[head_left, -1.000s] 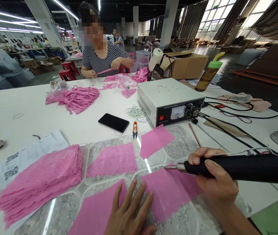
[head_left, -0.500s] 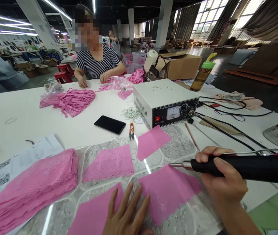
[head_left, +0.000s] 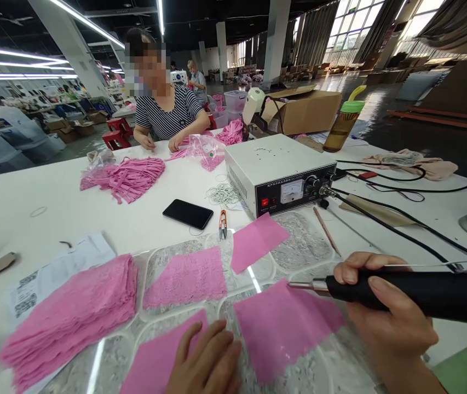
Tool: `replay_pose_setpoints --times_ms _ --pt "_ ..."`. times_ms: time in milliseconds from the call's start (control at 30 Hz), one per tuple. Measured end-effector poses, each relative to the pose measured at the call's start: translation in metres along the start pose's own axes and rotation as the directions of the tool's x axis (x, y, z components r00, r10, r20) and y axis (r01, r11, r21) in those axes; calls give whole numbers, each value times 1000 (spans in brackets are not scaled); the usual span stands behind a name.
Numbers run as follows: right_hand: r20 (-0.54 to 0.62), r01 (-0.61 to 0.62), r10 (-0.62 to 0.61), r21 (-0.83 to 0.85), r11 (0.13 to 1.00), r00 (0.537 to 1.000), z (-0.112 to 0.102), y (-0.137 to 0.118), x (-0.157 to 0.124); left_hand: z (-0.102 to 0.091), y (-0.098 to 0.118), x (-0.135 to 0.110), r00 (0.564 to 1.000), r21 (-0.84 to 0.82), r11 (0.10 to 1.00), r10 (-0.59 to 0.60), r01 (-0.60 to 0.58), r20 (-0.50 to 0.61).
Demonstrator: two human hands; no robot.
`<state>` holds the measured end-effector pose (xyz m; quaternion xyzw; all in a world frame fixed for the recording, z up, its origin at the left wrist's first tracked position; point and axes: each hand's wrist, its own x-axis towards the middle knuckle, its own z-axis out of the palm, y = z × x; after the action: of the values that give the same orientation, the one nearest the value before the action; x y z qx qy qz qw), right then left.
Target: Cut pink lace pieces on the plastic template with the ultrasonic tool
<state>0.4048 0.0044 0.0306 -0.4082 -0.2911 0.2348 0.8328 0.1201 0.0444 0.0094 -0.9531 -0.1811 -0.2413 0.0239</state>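
Observation:
My right hand [head_left: 389,312] is wrapped round the thick black body of a handheld ultrasonic welder [head_left: 434,295]. Its slim metal tip meets the upper edge of a pink fabric piece [head_left: 274,334], which lies on a clear patterned mat. Over the right edge of another pink piece [head_left: 163,355], my left hand [head_left: 206,361] rests with bent fingers, the index apart from the others. Nothing shows in that hand, though its fingertips are partly hidden. Farther back lie a lacy pink piece [head_left: 188,276] and a smooth pink piece [head_left: 260,241].
A stack of pink lace pieces [head_left: 77,323] sits at left. Beyond the mat are thread snips [head_left: 223,224], a phone [head_left: 188,213] and a white control box [head_left: 278,158] with cables running right. A bottle [head_left: 344,126] stands behind. Across the table, a person [head_left: 167,115] handles pink strips [head_left: 134,178].
My left hand has drawn back slightly, its spread fingers now bent and closer together. The welder tip stays at the pink piece's upper edge. The camera view has shifted a little.

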Motion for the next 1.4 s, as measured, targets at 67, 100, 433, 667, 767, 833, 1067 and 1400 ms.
replay_pose_setpoints --times_ms 67,100,433,667,767,833,1067,1400 --pt "22 1 -1 3 1000 1000 -2 1 -2 -9 -3 26 993 -191 977 -85 99 80" --pt "31 5 -5 6 1000 1000 -3 1 -3 -9 -5 42 980 -254 949 -156 184 127" --pt "120 25 -24 -6 1000 992 -13 5 -6 69 -14 135 979 -299 946 -70 127 193" --pt "129 25 -19 -41 999 991 -11 2 -8 73 -13 136 990 -268 963 7 31 140" --pt "141 25 -18 -49 998 990 -12 2 -8 72 -14 135 995 -249 969 25 1 99" --pt "142 22 -14 -51 998 990 -11 1 -8 71 -15 135 997 -235 972 17 0 71" --pt "104 -3 5 -25 1000 995 -9 0 -9 60 -18 120 994 -205 977 80 -63 76" --pt "93 61 -60 -9 998 994 -6 9 -5 44 -14 95 993 -137 989 71 -57 99"
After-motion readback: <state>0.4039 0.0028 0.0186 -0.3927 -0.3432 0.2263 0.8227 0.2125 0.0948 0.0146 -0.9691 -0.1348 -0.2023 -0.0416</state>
